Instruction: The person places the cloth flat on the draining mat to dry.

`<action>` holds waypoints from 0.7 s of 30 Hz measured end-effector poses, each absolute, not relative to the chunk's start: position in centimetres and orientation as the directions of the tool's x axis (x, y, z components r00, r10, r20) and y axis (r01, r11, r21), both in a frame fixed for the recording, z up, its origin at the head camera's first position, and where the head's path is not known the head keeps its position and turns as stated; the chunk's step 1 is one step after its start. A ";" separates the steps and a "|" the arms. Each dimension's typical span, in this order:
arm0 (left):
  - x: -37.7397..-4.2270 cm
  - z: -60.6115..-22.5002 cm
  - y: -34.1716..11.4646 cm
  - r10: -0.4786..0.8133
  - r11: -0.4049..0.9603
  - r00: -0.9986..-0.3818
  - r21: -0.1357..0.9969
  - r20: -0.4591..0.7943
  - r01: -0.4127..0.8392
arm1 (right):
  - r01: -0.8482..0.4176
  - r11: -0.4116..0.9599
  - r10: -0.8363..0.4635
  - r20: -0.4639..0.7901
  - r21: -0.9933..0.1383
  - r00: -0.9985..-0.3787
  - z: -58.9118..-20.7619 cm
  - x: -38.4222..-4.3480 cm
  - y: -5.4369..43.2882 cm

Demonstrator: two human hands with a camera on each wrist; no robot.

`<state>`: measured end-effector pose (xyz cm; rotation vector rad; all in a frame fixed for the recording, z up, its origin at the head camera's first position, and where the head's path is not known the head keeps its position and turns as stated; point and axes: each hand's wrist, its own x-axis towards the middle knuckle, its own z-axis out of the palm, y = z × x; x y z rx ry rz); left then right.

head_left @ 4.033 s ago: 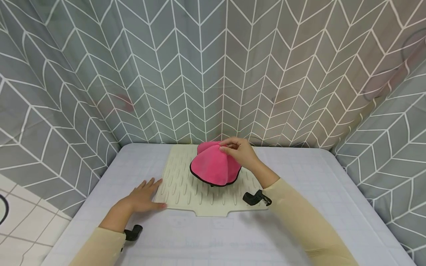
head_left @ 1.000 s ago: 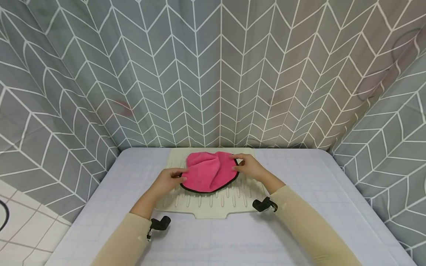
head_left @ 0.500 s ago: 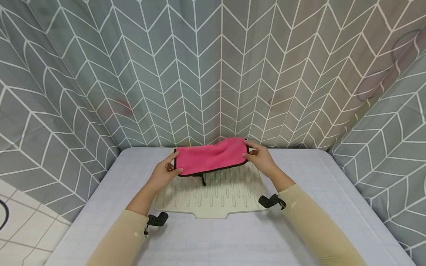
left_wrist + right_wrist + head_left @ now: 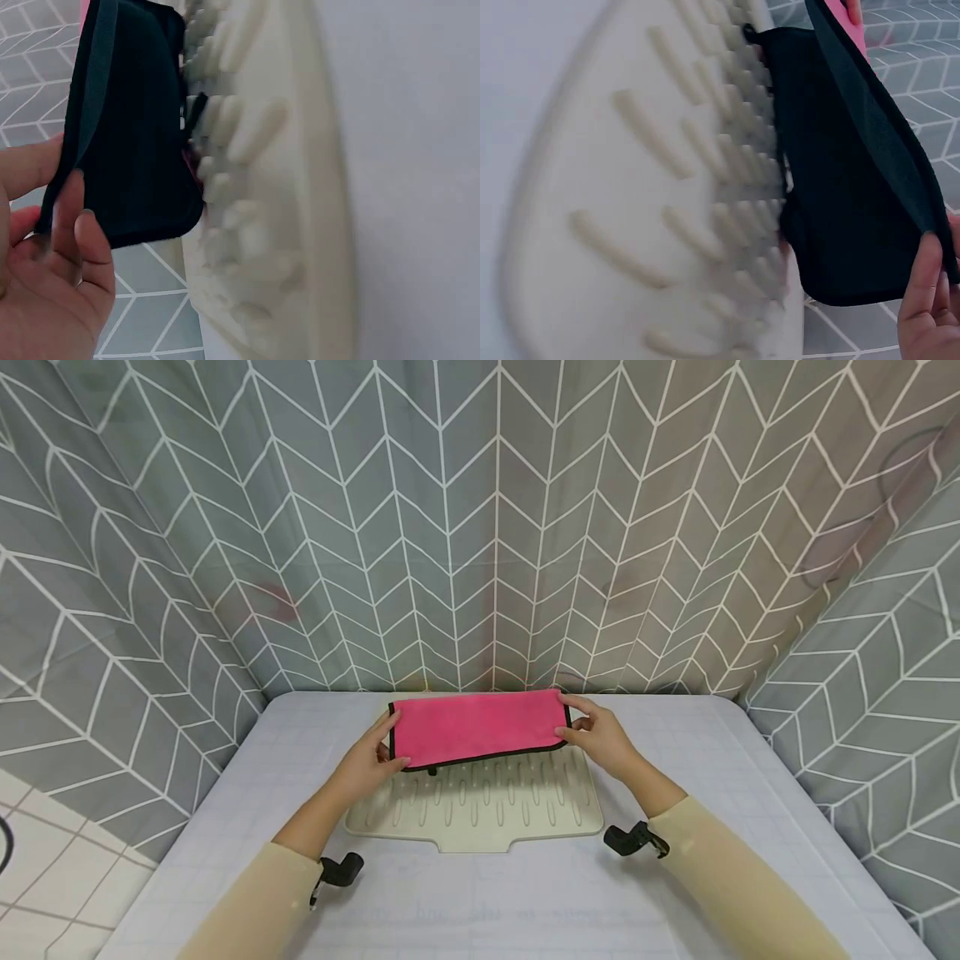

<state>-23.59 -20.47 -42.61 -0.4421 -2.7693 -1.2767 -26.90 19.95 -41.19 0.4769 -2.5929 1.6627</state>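
A pink cloth (image 4: pixel 480 725) with black edging hangs stretched nearly flat between both hands, over the back part of a cream ridged mat (image 4: pixel 472 839). The left hand (image 4: pixel 367 756) pinches its left edge between thumb and fingers; the right hand (image 4: pixel 603 739) pinches the right edge, slightly higher. In the left wrist view the cloth's dark underside (image 4: pixel 142 127) faces the camera, with the thumb and fingers at its edge. A dark panel (image 4: pixel 840 172) also shows in the right wrist view, and a small black loop (image 4: pixel 750 34) sticks out from its edge.
The mat lies on a white-covered table (image 4: pixel 465 910), with a tab at its front edge. Grey curtains (image 4: pixel 480 527) with white chevron lines rise behind and at both sides. White floor tiles (image 4: pixel 52 868) show at the lower left. Black cameras (image 4: pixel 341 870) sit at both wrists.
Earlier the right hand alone held the cloth bunched up while the left rested on the mat. Both hands then took its edges and pulled it out into a smooth, wide strip.
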 end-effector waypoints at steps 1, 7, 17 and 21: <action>-23.5 -42.7 -20.6 0.240 0.620 -0.959 0.736 0.153 0.272 | -0.261 0.385 -0.255 0.170 -0.885 -0.952 -41.4 -26.7 20.0; -22.8 -43.4 -21.0 0.296 0.632 -0.953 0.734 0.068 0.249 | -0.216 0.393 -0.321 0.087 -0.894 -0.943 -42.0 -25.5 20.2; -22.1 -44.3 -21.6 0.340 0.629 -0.940 0.748 -0.022 0.210 | -0.169 0.468 -0.415 -0.046 -0.867 -0.909 -42.8 -24.1 20.1; -21.7 -44.4 -22.0 0.366 0.610 -0.930 0.763 -0.032 0.214 | -0.143 0.503 -0.441 -0.111 -0.853 -0.890 -42.9 -23.5 19.8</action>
